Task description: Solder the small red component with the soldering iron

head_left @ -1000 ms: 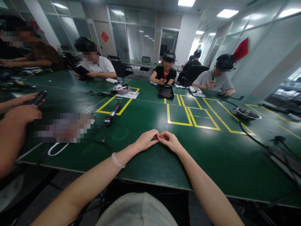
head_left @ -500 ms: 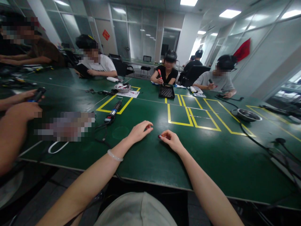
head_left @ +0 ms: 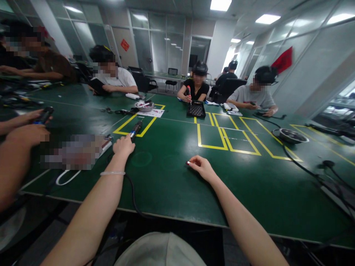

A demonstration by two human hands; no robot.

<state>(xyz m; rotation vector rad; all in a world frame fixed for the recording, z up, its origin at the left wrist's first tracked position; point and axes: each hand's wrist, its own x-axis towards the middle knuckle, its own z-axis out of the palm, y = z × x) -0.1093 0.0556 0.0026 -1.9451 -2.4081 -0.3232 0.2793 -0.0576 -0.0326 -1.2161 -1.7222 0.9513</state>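
My left hand (head_left: 124, 146), wearing a pale bracelet (head_left: 112, 173) at the wrist, is closed on the rear end of an electric screwdriver (head_left: 136, 127). The tool is dark with a blue band, its thin tip pointing away from me, and a black cable (head_left: 133, 192) runs back toward the table's front edge. My right hand (head_left: 202, 166) rests low over the green table (head_left: 166, 192), pinching a small red and silver piece (head_left: 188, 163) between thumb and fingers. The fingers hide part of the piece, and its kind cannot be told.
Yellow tape outlines (head_left: 213, 147) mark the table. A metal bowl (head_left: 144, 105) with small parts stands on paper at the back; another bowl (head_left: 294, 135) is at right. A black tray (head_left: 196, 109) lies before a co-worker. On my left, a neighbour's hands (head_left: 30, 127) hold a tool.
My left hand has moved left from beside the right hand and taken hold of the electric screwdriver. My right hand has stayed in place with the small piece.
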